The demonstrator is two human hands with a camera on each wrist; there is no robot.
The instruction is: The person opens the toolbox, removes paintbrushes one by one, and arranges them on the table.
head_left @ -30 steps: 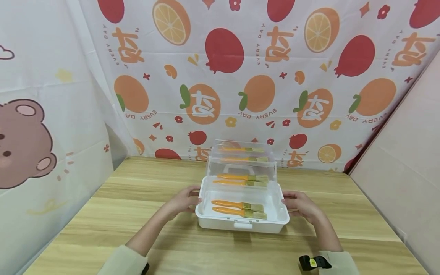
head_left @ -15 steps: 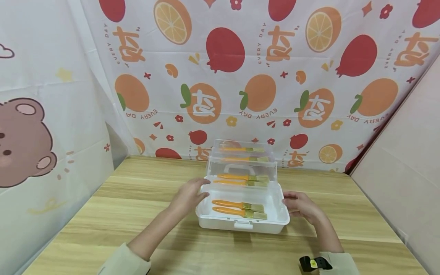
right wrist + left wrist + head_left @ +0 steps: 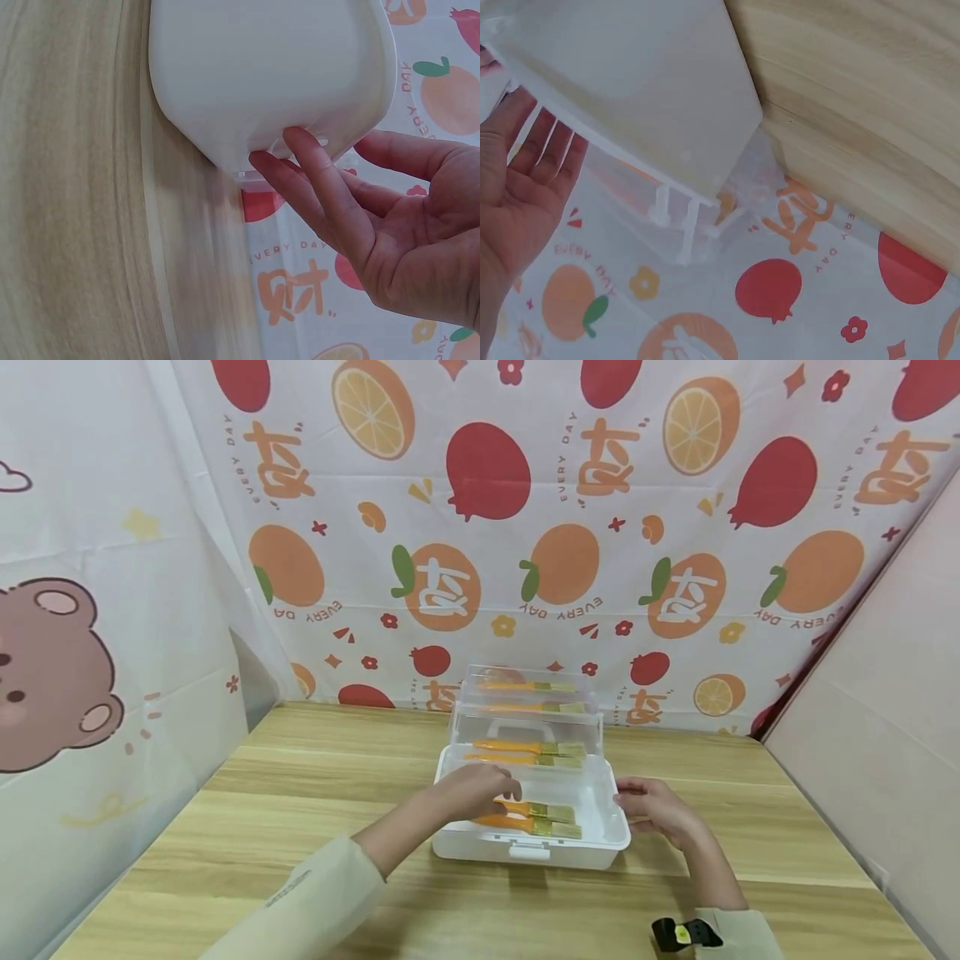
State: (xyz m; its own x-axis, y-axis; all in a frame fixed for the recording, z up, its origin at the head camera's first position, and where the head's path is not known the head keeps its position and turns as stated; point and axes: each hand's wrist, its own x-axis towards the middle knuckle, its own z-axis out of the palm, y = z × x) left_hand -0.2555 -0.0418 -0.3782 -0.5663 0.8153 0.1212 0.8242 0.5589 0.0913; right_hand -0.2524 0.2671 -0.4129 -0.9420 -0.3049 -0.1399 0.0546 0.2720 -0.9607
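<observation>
A white plastic storage box (image 3: 480,848) stands on the table with its clear lid (image 3: 465,724) raised at the back. Inside lie two flat paintbrushes, a rear paintbrush (image 3: 553,812) and a front paintbrush (image 3: 557,829), with orange handles and pale bristles. Over their handles hangs my left hand (image 3: 474,791), fingers loosely bent; it hides the handle ends, and contact is unclear. In the left wrist view the left hand (image 3: 525,184) has its fingers spread by the box rim. My right hand (image 3: 662,810) holds the box's right end, thumb at the rim, fingertips against the outer wall in the right wrist view.
Orange brush shapes (image 3: 525,747) show in the lid, seemingly reflections. A white latch (image 3: 529,853) sits on the box's front. The wooden table (image 3: 337,768) meets a fruit-printed cloth (image 3: 540,635) behind, with pale walls on both sides.
My left hand has let go of the box's left end, lifted over the rim and moved right above the paintbrush handles. The right hand and the box stay where they were.
</observation>
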